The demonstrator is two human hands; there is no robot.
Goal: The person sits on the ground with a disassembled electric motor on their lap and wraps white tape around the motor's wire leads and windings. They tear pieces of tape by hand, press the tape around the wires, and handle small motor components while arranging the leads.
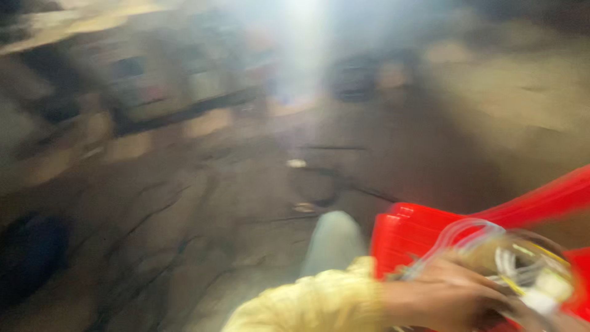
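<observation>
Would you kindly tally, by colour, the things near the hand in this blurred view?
Red plastic piece: 1
Clear bundle of tubing and wires: 1
Yellow sleeve: 1
Hand on the bundle: 1
Total: 4
Which hand it is, the blur hides.

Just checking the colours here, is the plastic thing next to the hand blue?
No, the plastic thing beside the hand is bright red, while the sleeve on that arm is pale yellow.
</observation>
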